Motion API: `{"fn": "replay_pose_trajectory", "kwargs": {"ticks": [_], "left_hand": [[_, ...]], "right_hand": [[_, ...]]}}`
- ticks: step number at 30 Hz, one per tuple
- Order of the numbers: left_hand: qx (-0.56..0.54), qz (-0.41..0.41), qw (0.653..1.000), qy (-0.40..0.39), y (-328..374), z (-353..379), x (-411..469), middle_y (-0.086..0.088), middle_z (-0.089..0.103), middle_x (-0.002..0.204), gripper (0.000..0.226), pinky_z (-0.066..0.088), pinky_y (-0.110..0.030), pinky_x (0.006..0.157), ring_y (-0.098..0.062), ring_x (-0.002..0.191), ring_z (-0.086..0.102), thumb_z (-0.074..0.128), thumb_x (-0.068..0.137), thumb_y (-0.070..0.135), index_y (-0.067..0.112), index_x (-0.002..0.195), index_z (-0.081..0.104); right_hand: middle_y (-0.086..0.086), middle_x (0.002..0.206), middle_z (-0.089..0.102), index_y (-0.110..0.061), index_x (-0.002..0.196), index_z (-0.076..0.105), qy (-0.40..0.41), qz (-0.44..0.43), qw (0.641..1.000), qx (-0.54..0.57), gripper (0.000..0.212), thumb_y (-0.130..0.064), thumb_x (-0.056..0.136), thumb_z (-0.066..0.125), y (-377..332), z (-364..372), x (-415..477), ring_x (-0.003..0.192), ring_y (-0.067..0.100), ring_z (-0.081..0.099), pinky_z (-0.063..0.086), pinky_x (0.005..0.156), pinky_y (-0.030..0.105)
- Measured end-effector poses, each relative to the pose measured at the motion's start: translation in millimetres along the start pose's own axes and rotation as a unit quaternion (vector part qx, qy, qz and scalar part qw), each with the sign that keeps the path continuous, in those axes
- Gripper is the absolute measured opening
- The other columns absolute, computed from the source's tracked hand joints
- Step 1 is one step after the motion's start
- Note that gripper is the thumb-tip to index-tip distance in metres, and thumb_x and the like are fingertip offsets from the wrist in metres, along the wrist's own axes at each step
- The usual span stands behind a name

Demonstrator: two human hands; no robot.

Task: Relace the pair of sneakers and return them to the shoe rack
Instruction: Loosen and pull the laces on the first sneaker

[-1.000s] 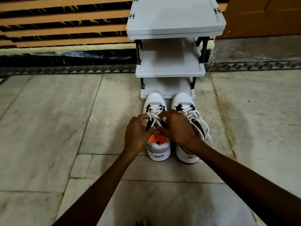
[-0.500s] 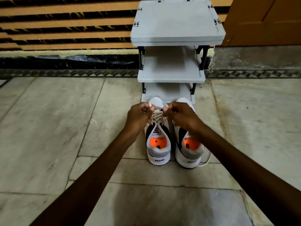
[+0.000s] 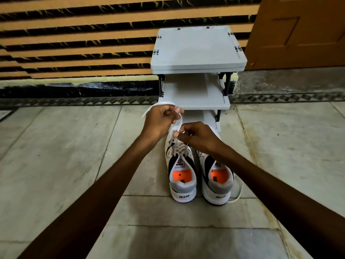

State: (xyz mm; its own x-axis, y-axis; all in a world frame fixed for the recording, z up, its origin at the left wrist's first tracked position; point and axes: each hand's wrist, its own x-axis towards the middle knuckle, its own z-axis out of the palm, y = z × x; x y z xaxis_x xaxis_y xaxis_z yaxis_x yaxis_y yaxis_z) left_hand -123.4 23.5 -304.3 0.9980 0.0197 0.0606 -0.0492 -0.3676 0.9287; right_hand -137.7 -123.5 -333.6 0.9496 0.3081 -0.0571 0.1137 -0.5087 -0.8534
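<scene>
Two white-and-black sneakers with orange insoles stand side by side on the floor, heels toward me. Over the left sneaker (image 3: 182,176), my left hand (image 3: 161,121) is raised and pinches a white lace (image 3: 178,122) whose free end loops up and out to the left. My right hand (image 3: 198,136) pinches the lace lower down, just above the shoe's front eyelets. The right sneaker (image 3: 217,182) is partly hidden by my right forearm; its loose lace (image 3: 239,191) trails on the floor at its right. The grey shoe rack (image 3: 197,53) stands right behind the shoes.
The rack has three grey shelves with nothing on them and stands against a striped orange-and-black wall. A brown door (image 3: 302,30) is at the back right. Marble floor tiles (image 3: 65,165) spread out to both sides of the shoes.
My left hand has lifted up and to the left, drawing the lace out longer. My right hand has dropped slightly toward the shoe. The view has tilted so the rack looks farther away.
</scene>
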Motion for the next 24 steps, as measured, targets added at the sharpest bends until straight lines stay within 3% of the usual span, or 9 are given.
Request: {"fn": "replay_pose_trajectory", "kwargs": {"ticks": [4, 6, 9, 11, 14, 16, 19, 24], "left_hand": [[-0.016, -0.092, 0.991, -0.094, -17.4, -2.5, -8.6, -0.001, 0.068, 0.088, 0.032, 0.051, -0.017, 0.064, -0.007, 0.076, 0.062, 0.039, 0.103, 0.025, 0.012, 0.107, 0.068], [0.005, -0.106, 0.988, -0.116, -25.1, -3.6, -17.0, 0.001, 0.068, 0.085, 0.030, 0.048, -0.024, 0.070, -0.007, 0.076, 0.061, 0.039, 0.103, 0.027, 0.016, 0.103, 0.067], [0.016, -0.102, 0.991, -0.084, -35.3, -4.9, -24.7, -0.002, 0.069, 0.079, 0.021, 0.042, -0.024, 0.069, 0.006, 0.060, 0.058, 0.050, 0.098, 0.022, 0.014, 0.096, 0.069], [0.011, -0.089, 0.995, -0.044, -37.8, -7.3, -26.7, 0.000, 0.066, 0.072, 0.014, 0.040, -0.023, 0.066, 0.008, 0.051, 0.053, 0.058, 0.094, 0.020, 0.015, 0.089, 0.070], [0.003, -0.069, 0.996, -0.055, -35.0, -7.9, -31.8, -0.003, 0.067, 0.075, 0.010, 0.043, -0.014, 0.062, 0.008, 0.055, 0.056, 0.061, 0.091, 0.015, 0.011, 0.089, 0.070], [0.041, -0.051, 0.996, -0.068, -34.8, -5.2, -36.6, -0.006, 0.072, 0.080, 0.008, 0.047, -0.011, 0.066, 0.003, 0.065, 0.064, 0.065, 0.088, 0.011, 0.008, 0.089, 0.072], [0.111, -0.026, 0.992, -0.051, -36.7, 1.6, -41.5, -0.002, 0.073, 0.077, 0.004, 0.051, -0.021, 0.071, -0.011, 0.075, 0.069, 0.073, 0.081, 0.016, 0.014, 0.085, 0.073], [0.138, -0.058, 0.988, -0.027, -40.0, 19.9, -39.9, -0.002, 0.071, 0.072, 0.038, 0.057, -0.034, 0.071, -0.022, 0.071, 0.071, 0.075, 0.077, 0.035, 0.023, 0.110, 0.059]], "right_hand": [[0.005, 0.066, 0.067, -0.010, 0.070, 0.070, 0.016, -0.021, 0.999, -0.020, 0.027, -0.032, 0.087, 0.069, -2.8, -1.6, 0.0, 0.059, 0.003, 0.053, 0.040, 0.063, 0.022], [0.005, 0.066, 0.068, -0.009, 0.071, 0.071, 0.031, -0.020, 0.999, -0.011, 0.023, -0.025, 0.087, 0.069, -3.8, -3.3, -1.0, 0.058, 0.002, 0.054, 0.040, 0.062, 0.021], [-0.001, 0.062, 0.067, -0.010, 0.071, 0.073, 0.076, 0.002, 0.997, 0.011, 0.022, -0.023, 0.088, 0.066, -4.3, -5.8, -3.5, 0.057, 0.003, 0.056, 0.042, 0.058, 0.015], [0.001, 0.066, 0.071, -0.010, 0.078, 0.076, 0.097, 0.024, 0.993, 0.057, 0.020, -0.023, 0.089, 0.065, -3.1, -7.2, -3.7, 0.062, 0.009, 0.063, 0.049, 0.062, 0.021], [0.003, 0.070, 0.072, -0.010, 0.079, 0.075, 0.108, 0.049, 0.988, 0.096, 0.019, -0.022, 0.090, 0.065, -4.1, -8.2, -4.1, 0.062, 0.010, 0.062, 0.051, 0.060, 0.024], [0.002, 0.069, 0.071, -0.010, 0.077, 0.074, 0.111, 0.061, 0.985, 0.116, 0.020, -0.023, 0.090, 0.065, -6.3, -8.6, -4.3, 0.056, 0.006, 0.058, 0.043, 0.050, 0.014], [0.003, 0.070, 0.071, -0.011, 0.073, 0.072, 0.104, 0.072, 0.984, 0.126, 0.022, -0.022, 0.090, 0.065, -11.2, -10.5, -5.2, 0.055, 0.008, 0.056, 0.036, 0.042, 0.008], [0.011, 0.072, 0.071, 0.000, 0.086, 0.073, 0.064, 0.082, 0.987, 0.121, 0.016, -0.012, 0.091, 0.063, -19.0, -11.9, -5.8, 0.049, 0.009, 0.056, 0.037, 0.038, 0.009]]}}
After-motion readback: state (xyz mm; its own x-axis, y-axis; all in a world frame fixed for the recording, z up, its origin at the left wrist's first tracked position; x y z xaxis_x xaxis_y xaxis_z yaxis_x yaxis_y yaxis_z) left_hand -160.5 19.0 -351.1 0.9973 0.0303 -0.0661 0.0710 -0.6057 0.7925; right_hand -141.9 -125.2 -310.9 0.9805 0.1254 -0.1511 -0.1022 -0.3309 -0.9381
